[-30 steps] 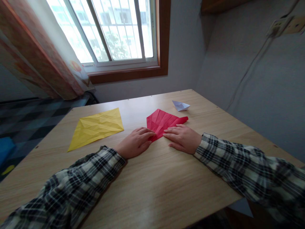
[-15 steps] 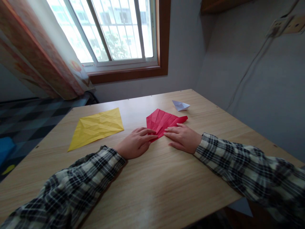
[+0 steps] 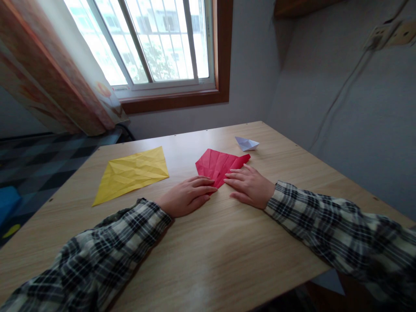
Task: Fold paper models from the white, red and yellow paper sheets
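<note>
A creased red paper (image 3: 218, 163), folded into a fan-like pointed shape, lies flat on the wooden table (image 3: 208, 255). My left hand (image 3: 186, 196) rests flat with its fingertips on the paper's near point. On the other side, my right hand (image 3: 249, 184) presses its fingers on the paper's right edge. Both hands lie palm down with the fingers stretched out; neither grips the sheet. Both sleeves are plaid.
A creased yellow paper (image 3: 131, 173) lies on the table to the left. A small white folded paper (image 3: 246, 143) sits behind the red one. A window and curtain are behind the table, a grey wall on the right.
The red paper has turned and slid a little to the left under my fingers. My left fingers have reached further right along its near point.
</note>
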Tool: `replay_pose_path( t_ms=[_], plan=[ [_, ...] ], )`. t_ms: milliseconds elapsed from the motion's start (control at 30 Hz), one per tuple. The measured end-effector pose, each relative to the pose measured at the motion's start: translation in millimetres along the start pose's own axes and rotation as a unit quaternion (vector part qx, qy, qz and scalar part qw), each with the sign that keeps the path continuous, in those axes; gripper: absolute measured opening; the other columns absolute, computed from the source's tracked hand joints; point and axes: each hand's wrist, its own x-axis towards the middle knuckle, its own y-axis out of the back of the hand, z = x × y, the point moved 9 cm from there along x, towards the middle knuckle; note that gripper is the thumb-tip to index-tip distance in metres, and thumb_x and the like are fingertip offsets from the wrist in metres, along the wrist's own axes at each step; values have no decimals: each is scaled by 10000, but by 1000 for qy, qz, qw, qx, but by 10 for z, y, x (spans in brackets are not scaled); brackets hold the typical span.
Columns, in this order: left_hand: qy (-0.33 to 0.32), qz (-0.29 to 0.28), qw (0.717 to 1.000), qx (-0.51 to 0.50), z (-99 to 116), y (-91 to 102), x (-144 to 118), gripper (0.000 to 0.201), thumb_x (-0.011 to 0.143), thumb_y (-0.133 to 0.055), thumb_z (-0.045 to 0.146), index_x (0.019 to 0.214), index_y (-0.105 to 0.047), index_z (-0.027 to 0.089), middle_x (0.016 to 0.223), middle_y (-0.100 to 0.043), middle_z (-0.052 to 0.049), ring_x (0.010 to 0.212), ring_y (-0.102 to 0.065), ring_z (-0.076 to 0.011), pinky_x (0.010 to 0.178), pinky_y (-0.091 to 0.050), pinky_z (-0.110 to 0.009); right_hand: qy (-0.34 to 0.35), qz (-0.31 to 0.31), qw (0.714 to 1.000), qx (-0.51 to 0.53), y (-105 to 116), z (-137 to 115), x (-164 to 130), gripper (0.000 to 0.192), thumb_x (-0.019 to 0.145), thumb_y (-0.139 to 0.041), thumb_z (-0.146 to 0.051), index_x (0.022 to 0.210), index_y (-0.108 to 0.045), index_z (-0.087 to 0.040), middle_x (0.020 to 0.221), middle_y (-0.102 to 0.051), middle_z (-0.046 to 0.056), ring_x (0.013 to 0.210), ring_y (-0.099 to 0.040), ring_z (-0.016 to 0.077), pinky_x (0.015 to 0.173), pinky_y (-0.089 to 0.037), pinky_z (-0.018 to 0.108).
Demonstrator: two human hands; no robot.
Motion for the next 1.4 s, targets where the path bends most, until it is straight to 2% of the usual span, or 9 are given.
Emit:
replay_pose_path(
  t_ms=[133,333,467,833,1067,1267,1400],
  plan=[
    [1,1,1000,6,10,6,-1,352,995,-451,314,1299,-609,236,1363,-585,-85,1257,-537,-218,1090,-435,-397,-5,-4,1000,-8,-4,3,-9,498,995,-393,-473,1371,-553,-187,1441,-527,128,1341,-451,299,1130,-225,572],
    [-1,0,1000,8,1,-4,-3,357,988,-467,326,1304,-610,242,1365,-585,-89,1257,-538,-224,1085,-441,-408,33,-13,999,0,-26,-61,-14,489,992,-399,-488,1389,-531,-234,1462,-510,98,1339,-447,285,1130,-214,573],
    [-3,-1,1000,9,-1,-4,-4,358,984,-476,327,1303,-612,236,1369,-582,-93,1259,-538,-227,1085,-443,-412,25,-11,1000,1,-16,-52,-9,490,996,-391,-479,1384,-536,-218,1447,-526,106,1330,-462,283,1125,-230,560],
    [-4,7,1000,-2,13,20,-2,351,978,-488,324,1294,-616,238,1355,-593,-94,1241,-554,-230,1066,-463,-421,-55,20,998,-2,45,115,22,446,1000,-399,-437,1290,-614,-174,1372,-591,133,1274,-532,276,1075,-326,515],
    [-9,10,1000,0,18,22,-9,346,982,-484,324,1289,-619,239,1351,-595,-92,1242,-552,-224,1072,-456,-403,-83,39,996,-18,79,209,29,429,1007,-389,-434,1204,-662,-166,1311,-640,118,1229,-567,263,1033,-358,473],
    [-3,6,1000,4,16,19,-15,342,981,-486,322,1281,-625,234,1353,-594,-93,1241,-553,-227,1073,-455,-400,-104,45,993,-17,92,346,33,408,1010,-387,-418,1128,-694,-177,1268,-668,102,1190,-590,245,1021,-361,436],
    [-3,3,1000,4,19,20,-16,344,980,-486,328,1279,-627,233,1348,-595,-100,1233,-560,-235,1064,-463,-413,-134,32,990,-13,84,470,31,401,1006,-386,-427,1107,-698,-197,1254,-674,99,1146,-608,253,1033,-348,460]
  ],
)
